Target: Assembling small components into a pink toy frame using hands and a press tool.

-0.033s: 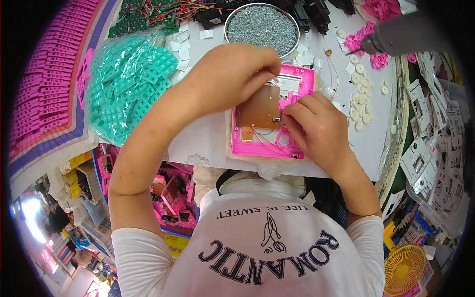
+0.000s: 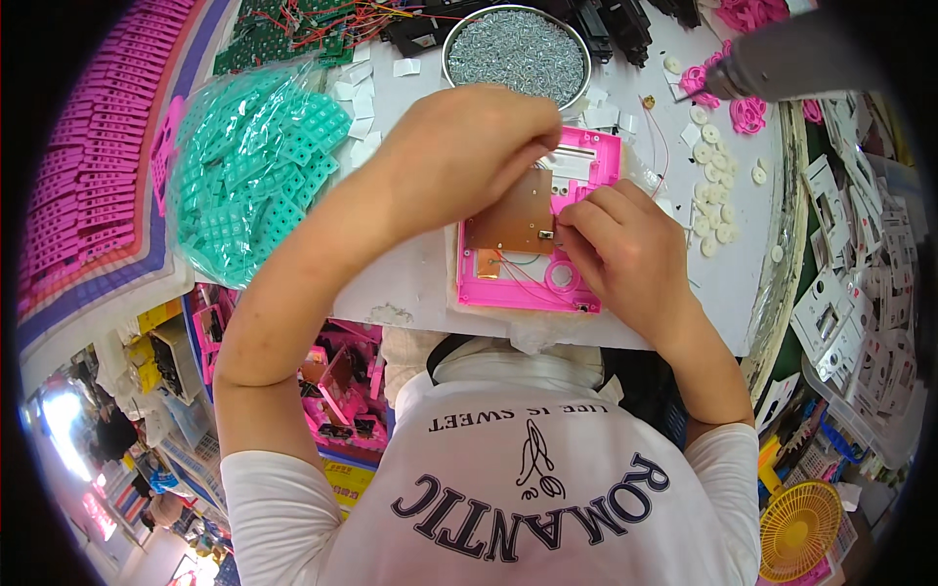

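Note:
A pink plastic housing (image 2: pixel 477 290) lies on the table in front of me, with a brown circuit board (image 2: pixel 510 215) set in it. Thin red and green wires run over its near part, beside a round pink ring (image 2: pixel 560 276). My left hand (image 2: pixel 493 137) reaches over the far left of the housing. Its fingers are pinched at the board's far edge, and what they hold is hidden. At the board's right edge, my right hand (image 2: pixel 625 239) also has its fingers pinched together. I cannot make out what is between them.
Behind the housing stands a round metal dish (image 2: pixel 518 57) of small screws. A bag of turquoise keypads (image 2: pixel 259 176) lies left, near stacked pink parts (image 2: pixel 107 146). An electric screwdriver (image 2: pixel 782 63) hangs at upper right, above white discs (image 2: pixel 718 176) and pink pieces (image 2: pixel 747 115).
My left hand has shifted slightly to the right over the housing. The hanging screwdriver has swung a little to the left. My right hand stays in place.

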